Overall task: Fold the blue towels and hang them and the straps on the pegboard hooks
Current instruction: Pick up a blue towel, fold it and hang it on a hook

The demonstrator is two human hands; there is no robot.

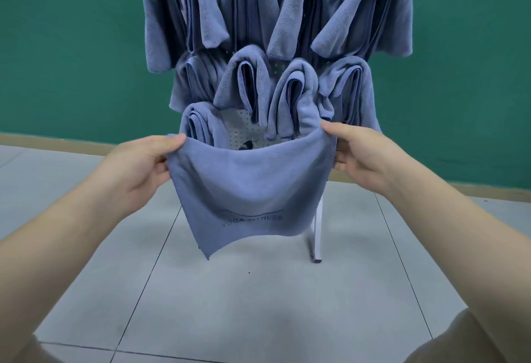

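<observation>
Folded blue towels [287,32] crowd the white pegboard [244,127] at the far centre, hiding most of it; a white stand leg [316,230] shows lower right. Near it, the left hand [143,167] and right hand [365,155] each pinch a top corner of an open towel [247,190], its upper edge sagging left to right, a corner pointing down.

Illumination is even and diffuse, casting only a soft shadow on the floor [258,319], with no glare, slight overall softness, and wide-angle bending toward the frame edges.
</observation>
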